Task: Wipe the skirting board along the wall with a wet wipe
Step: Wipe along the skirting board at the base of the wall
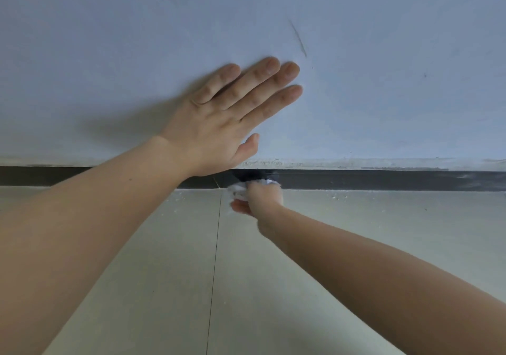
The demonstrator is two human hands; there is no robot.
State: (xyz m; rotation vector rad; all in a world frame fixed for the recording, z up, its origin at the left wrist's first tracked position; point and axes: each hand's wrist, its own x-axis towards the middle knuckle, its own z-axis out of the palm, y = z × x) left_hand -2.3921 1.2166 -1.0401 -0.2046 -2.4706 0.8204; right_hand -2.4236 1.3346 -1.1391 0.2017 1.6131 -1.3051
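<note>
Head view: my right hand (262,198) grips the wet wipe (239,189) against the skirting board (383,180) running left-right ahead, my left hand (219,124) farther off, flat-fingered on the wall (383,80) above.

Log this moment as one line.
step: wipe skirting board | right hand: grips wet wipe against it | left hand: flat on wall

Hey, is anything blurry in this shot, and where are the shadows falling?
Head view: the right hand and the wet wipe it grips at the skirting board are smeared, probably motion blur; the left hand, flat on the wall, is sharp and throws a soft shadow to its left; light is even and dim, with no glare.
</note>
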